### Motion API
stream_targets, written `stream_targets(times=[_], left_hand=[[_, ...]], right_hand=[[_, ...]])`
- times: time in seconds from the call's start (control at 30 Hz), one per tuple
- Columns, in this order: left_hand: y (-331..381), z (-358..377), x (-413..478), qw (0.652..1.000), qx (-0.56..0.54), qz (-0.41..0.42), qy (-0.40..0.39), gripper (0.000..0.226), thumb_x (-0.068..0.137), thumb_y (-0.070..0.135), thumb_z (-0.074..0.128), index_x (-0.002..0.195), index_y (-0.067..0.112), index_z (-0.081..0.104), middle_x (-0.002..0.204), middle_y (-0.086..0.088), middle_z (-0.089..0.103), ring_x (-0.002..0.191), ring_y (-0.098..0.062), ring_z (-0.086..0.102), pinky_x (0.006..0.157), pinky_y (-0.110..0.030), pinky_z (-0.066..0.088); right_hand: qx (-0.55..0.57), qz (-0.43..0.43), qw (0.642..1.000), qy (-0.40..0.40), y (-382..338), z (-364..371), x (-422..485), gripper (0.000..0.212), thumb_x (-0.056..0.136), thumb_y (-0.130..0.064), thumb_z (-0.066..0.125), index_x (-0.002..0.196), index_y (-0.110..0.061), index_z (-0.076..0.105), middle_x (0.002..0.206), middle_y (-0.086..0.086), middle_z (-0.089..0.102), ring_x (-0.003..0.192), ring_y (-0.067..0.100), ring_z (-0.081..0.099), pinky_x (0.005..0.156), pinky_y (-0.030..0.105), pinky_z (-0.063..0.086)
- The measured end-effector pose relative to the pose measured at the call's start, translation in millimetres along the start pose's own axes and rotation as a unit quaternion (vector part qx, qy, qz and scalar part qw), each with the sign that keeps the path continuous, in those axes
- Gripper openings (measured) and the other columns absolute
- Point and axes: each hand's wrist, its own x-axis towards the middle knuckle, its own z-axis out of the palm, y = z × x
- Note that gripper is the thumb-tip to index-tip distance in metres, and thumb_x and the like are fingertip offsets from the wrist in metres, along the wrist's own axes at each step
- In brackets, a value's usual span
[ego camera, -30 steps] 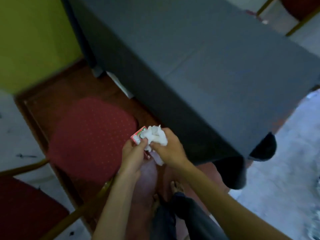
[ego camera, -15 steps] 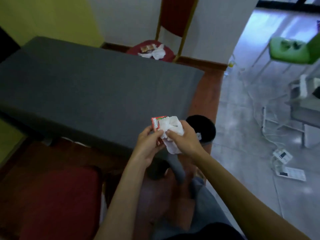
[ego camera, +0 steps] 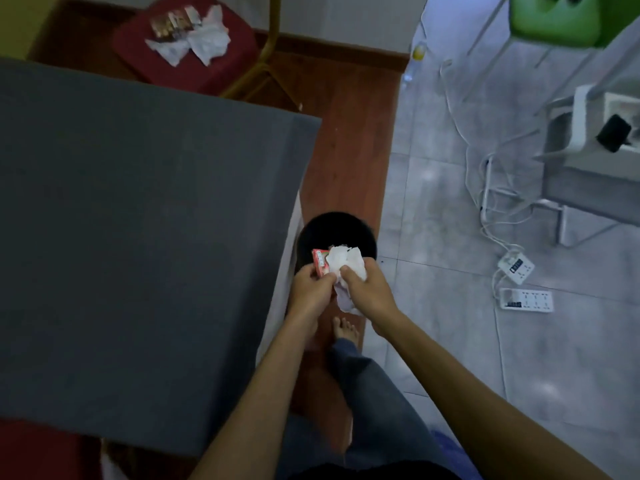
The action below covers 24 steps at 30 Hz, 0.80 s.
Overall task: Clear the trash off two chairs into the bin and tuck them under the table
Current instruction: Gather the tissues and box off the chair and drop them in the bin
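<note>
Head view: both hands, left grip (ego camera: 311, 289) on the red packet (ego camera: 320, 264) and right grip (ego camera: 367, 292) on crumpled tissue (ego camera: 346, 263), have now arrived above the bin (ego camera: 332, 230), ready to drop.

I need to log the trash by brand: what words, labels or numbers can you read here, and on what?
None can be read.
Red carton in the left hand: print too blurred.
Wrappers on the far chair: too small and blurred.
Power strips on the floor: dark markings, unreadable.
</note>
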Motion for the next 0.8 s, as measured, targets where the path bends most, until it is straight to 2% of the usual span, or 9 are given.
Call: stream_targets(times=[0.13,0.2,0.27,0.33,0.4,0.5,0.63,0.7,0.8], left_hand=[[-7,27,71,0.998,-0.007,-0.058,0.035,0.009,0.084,0.014,0.064,0.086,0.020,0.071,0.078,0.000,0.074,0.076,-0.019,0.073,0.075,-0.037,0.060],[-18,35,116,0.995,0.006,-0.089,0.039,0.011,0.079,0.021,0.066,0.090,0.021,0.070,0.083,-0.002,0.075,0.079,-0.021,0.074,0.079,-0.042,0.062],[-40,42,169,0.993,0.025,-0.114,0.028,0.028,0.074,0.029,0.066,0.100,0.020,0.066,0.093,-0.006,0.075,0.084,-0.024,0.074,0.079,-0.049,0.062],[-61,52,224,0.991,0.046,-0.122,0.018,0.021,0.073,0.030,0.066,0.092,0.020,0.065,0.095,-0.011,0.074,0.088,-0.029,0.073,0.080,-0.053,0.061],[-79,63,272,0.989,0.053,-0.137,0.013,0.013,0.081,0.030,0.064,0.084,0.018,0.068,0.092,-0.014,0.075,0.090,-0.032,0.072,0.083,-0.052,0.061],[-110,73,330,0.984,0.067,-0.164,0.024,0.027,0.092,0.037,0.058,0.083,0.016,0.073,0.088,-0.011,0.076,0.087,-0.030,0.072,0.082,-0.043,0.061],[-140,77,364,0.977,0.101,-0.182,0.053,0.021,0.097,0.022,0.048,0.079,0.021,0.059,0.078,-0.002,0.057,0.088,-0.029,0.061,0.091,-0.048,0.056],[-143,78,364,0.975,0.113,-0.189,0.043,0.015,0.098,0.019,0.046,0.092,0.021,0.060,0.085,0.000,0.057,0.097,-0.028,0.061,0.093,-0.047,0.057],[-135,78,347,0.977,0.123,-0.173,0.025,0.034,0.095,0.018,0.045,0.124,0.020,0.063,0.120,-0.007,0.064,0.109,-0.029,0.063,0.092,-0.045,0.058]], right_hand=[[-0.029,0.051,0.998,-0.033,18,5,85,0.038,0.096,-0.034,0.058,0.130,-0.018,0.053,0.113,0.001,0.064,0.101,0.021,0.062,0.089,0.040,0.054],[-0.036,0.073,0.996,-0.042,32,12,127,0.038,0.093,-0.034,0.060,0.128,-0.019,0.053,0.111,0.002,0.064,0.099,0.021,0.064,0.087,0.041,0.057],[-0.042,0.089,0.994,-0.047,55,25,169,0.039,0.092,-0.034,0.060,0.128,-0.018,0.054,0.109,0.002,0.063,0.094,0.020,0.063,0.081,0.039,0.058],[-0.043,0.102,0.992,-0.052,86,40,214,0.043,0.091,-0.037,0.059,0.128,-0.017,0.055,0.111,0.004,0.065,0.099,0.024,0.066,0.086,0.044,0.060],[-0.038,0.123,0.990,-0.055,119,56,258,0.047,0.091,-0.041,0.058,0.131,-0.015,0.056,0.116,0.009,0.067,0.105,0.030,0.067,0.092,0.050,0.058],[-0.004,0.164,0.985,-0.055,162,75,314,0.064,0.086,-0.051,0.057,0.144,-0.024,0.050,0.136,0.008,0.063,0.118,0.032,0.063,0.099,0.054,0.055],[-0.004,0.189,0.979,-0.074,189,83,349,0.063,0.095,-0.048,0.057,0.153,-0.032,0.041,0.141,0.006,0.059,0.116,0.032,0.064,0.100,0.052,0.055],[-0.015,0.184,0.980,-0.072,193,82,351,0.057,0.094,-0.048,0.057,0.149,-0.034,0.047,0.140,0.008,0.062,0.114,0.032,0.065,0.099,0.053,0.056],[-0.035,0.155,0.985,-0.074,183,74,338,0.051,0.092,-0.045,0.056,0.142,-0.037,0.052,0.130,0.013,0.067,0.098,0.025,0.064,0.090,0.046,0.058]])
